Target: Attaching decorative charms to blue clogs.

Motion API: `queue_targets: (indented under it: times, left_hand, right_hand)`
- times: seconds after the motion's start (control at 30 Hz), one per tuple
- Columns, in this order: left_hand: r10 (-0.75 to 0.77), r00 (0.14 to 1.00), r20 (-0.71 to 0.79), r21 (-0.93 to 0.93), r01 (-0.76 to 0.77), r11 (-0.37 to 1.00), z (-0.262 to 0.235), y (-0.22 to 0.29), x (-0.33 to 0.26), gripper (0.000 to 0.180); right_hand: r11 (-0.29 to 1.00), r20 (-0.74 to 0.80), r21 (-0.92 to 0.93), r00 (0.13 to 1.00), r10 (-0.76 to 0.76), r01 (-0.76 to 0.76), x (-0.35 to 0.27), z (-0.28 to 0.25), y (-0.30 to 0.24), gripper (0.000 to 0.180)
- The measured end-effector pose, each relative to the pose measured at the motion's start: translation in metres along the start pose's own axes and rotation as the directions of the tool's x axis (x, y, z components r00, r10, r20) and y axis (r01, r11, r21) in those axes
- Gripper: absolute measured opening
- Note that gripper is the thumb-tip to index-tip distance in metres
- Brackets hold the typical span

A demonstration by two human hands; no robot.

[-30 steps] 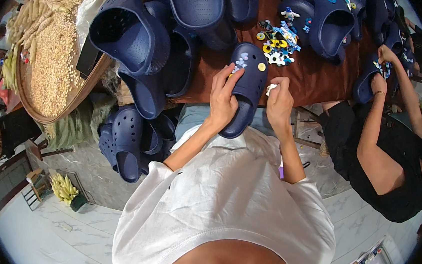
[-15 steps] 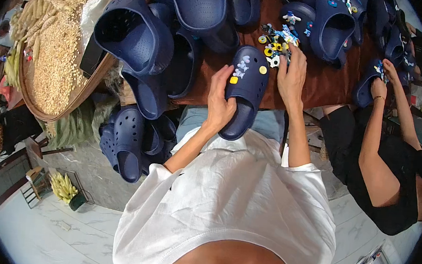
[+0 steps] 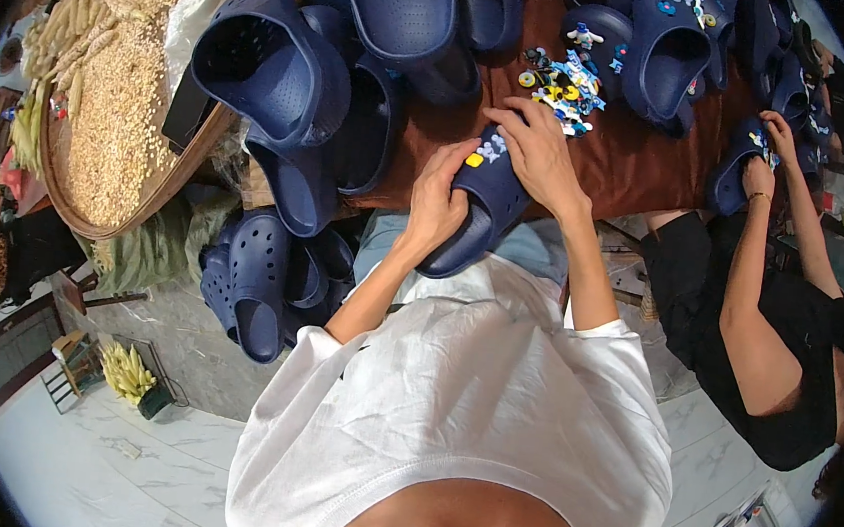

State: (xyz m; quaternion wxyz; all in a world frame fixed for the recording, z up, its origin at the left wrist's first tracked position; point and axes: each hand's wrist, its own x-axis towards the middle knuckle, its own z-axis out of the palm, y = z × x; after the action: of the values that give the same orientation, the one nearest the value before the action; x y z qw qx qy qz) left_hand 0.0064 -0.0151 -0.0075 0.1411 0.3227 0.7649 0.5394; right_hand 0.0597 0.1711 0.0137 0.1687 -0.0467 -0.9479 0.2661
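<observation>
A navy foam clog (image 3: 482,214) rests at the near edge of the brown table (image 3: 632,161), with small coloured charms on its top. My left hand (image 3: 435,202) grips its left side. My right hand (image 3: 542,154) lies over the clog's toe end, fingers pressed on the top near the charms. Just beyond it sits a small heap of colourful shoe charms (image 3: 563,85).
Several navy clogs (image 3: 297,82) are piled on the table's left and far side, more on the floor (image 3: 260,284). A wide basket of grain (image 3: 115,106) stands at the left. A person in black (image 3: 771,294) at my right holds another clog (image 3: 736,171).
My right hand went out to the charm heap and has come back onto the clog's toe. The left hand has kept its hold on the clog.
</observation>
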Motion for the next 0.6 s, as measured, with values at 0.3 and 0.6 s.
queue_targets:
  times: [0.3, 0.6]
  left_hand:
    - [0.029, 0.990, 0.139, 0.044, -0.036, 0.998, -0.015, 0.004, 0.017, 0.060]
    - [0.048, 0.982, 0.181, 0.047, -0.058, 0.997, -0.019, 0.001, 0.021, 0.059]
  right_hand:
    - [0.978, 0.036, 0.193, 0.997, 0.071, -0.077, -0.018, -0.006, 0.022, 0.024]
    - [0.906, -0.071, 0.419, 0.993, 0.097, -0.058, -0.030, 0.010, 0.038, 0.018]
